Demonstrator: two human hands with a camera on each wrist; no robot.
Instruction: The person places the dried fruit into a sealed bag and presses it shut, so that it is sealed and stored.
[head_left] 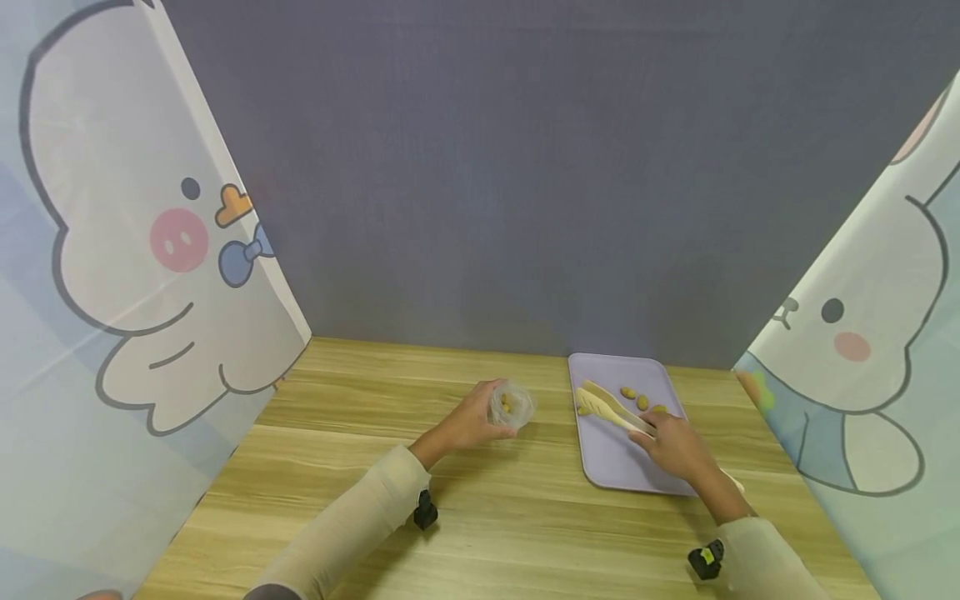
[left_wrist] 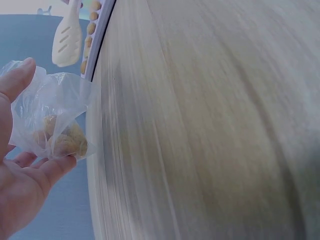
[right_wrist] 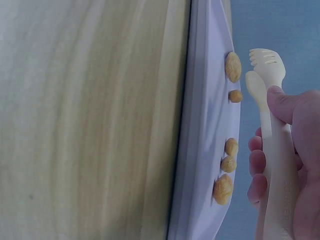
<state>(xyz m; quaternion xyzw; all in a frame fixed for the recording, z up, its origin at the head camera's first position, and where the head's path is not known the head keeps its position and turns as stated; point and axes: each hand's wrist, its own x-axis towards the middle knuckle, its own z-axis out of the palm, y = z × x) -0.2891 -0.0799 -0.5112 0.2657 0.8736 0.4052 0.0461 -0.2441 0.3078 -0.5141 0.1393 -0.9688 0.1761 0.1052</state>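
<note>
My left hand (head_left: pixel 475 419) holds a clear plastic bag (head_left: pixel 523 403), thumb on one side and fingers beneath its lower end in the left wrist view. Several yellow-brown lumps (left_wrist: pixel 67 141) lie at the bottom of the bag. In my right hand (head_left: pixel 672 447) is a pair of cream plastic tongs (head_left: pixel 606 408), held above the lilac tray (head_left: pixel 617 467). Their ends stand a little apart, with nothing between them in the right wrist view. Several more rounded yellow-brown pieces (right_wrist: pixel 223 189) sit spread out on the tray.
The tray lies at the right on a wood-grain table (head_left: pixel 330 392). A grey-blue panel (head_left: pixel 480 192) rises behind the table. Cloths with cartoon animals hang at the left (head_left: pixel 105 167) and right (head_left: pixel 885 333). Each wrist wears a small black device (head_left: pixel 425 510).
</note>
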